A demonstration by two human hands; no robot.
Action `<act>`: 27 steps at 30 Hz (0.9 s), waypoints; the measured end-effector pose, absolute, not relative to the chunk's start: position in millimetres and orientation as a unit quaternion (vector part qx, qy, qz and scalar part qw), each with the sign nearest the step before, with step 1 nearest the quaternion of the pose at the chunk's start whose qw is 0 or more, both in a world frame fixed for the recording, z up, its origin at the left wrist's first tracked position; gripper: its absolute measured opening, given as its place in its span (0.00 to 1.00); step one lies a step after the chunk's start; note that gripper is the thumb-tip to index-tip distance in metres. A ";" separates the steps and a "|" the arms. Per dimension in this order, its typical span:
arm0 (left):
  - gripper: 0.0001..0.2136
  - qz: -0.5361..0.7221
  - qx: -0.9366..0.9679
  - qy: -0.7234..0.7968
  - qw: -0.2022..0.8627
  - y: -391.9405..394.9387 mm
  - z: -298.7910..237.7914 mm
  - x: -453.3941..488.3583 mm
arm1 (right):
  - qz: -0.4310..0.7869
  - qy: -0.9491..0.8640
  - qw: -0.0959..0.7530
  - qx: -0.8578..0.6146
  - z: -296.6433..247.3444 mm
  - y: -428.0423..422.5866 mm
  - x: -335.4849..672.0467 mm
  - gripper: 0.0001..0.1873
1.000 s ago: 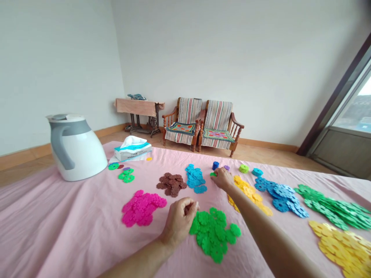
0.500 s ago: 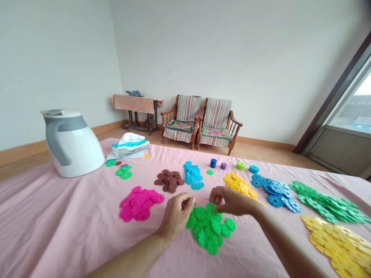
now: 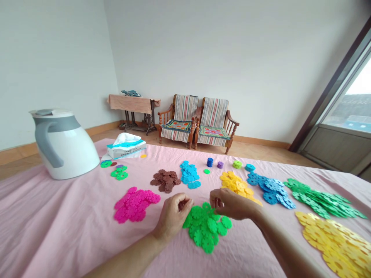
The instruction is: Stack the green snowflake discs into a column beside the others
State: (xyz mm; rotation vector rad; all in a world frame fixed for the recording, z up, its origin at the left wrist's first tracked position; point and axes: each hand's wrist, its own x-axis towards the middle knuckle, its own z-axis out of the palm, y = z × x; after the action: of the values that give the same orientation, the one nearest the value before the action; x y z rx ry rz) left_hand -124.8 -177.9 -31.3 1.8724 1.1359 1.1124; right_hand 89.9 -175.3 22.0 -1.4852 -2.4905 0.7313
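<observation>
A loose pile of bright green snowflake discs [image 3: 207, 229] lies on the pink cloth before me. My left hand [image 3: 173, 213] is at the pile's left edge, thumb and fingers closed together; anything pinched there is hidden. Over the pile's upper right side, my right hand [image 3: 233, 202] has its fingers curled downward, and what they hold, if anything, is out of sight. Left of my hands is a heap of magenta discs [image 3: 135, 204]. Brown discs [image 3: 165, 180] and light blue discs [image 3: 189, 174] lie beyond, with yellow discs [image 3: 236, 183] behind my right hand.
A white and grey jug [image 3: 68, 144] stands at the left, near a tissue box [image 3: 126, 150]. Short disc stacks, including a dark blue stack [image 3: 210, 162], stand at the back. Larger blue [image 3: 272, 189], green [image 3: 324, 199] and yellow discs [image 3: 336, 243] spread across the right.
The view has turned slightly right, so the table's things sit further left in the picture. Both hands keep nearly the same closed poses by the green pile.
</observation>
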 end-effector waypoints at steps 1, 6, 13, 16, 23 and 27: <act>0.11 0.425 0.722 0.429 0.339 -178.4 -30.4 -124.5 | 0.273 -0.825 0.089 -0.486 22.0 -174.9 88.4 0.06; 0.10 0.393 0.736 0.415 0.363 -182.4 -24.9 -123.3 | 0.357 -0.780 0.219 -0.465 14.1 -172.7 70.5 0.02; 0.15 0.416 0.683 0.400 0.447 -176.2 -29.0 -124.9 | 0.329 -0.777 0.293 -0.450 6.7 -178.3 46.4 0.11; 0.17 0.433 0.641 0.400 0.493 -170.5 -31.3 -127.3 | 0.273 -0.803 0.308 -0.432 7.1 -183.5 39.7 0.19; 0.19 0.452 0.608 0.390 0.524 -165.9 -32.2 -128.4 | 0.194 -0.826 0.328 -0.415 -0.7 -188.4 30.9 0.17; 0.18 0.454 0.600 0.394 0.529 -168.0 -29.3 -127.5 | 0.192 -0.819 0.343 -0.419 -5.6 -186.4 29.9 0.13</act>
State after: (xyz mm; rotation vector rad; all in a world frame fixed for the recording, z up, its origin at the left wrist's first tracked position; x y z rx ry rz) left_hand -127.5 -168.0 -29.3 1.4329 0.9404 1.0834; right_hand 29.9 -186.4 -5.6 -1.0884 -2.1284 0.4999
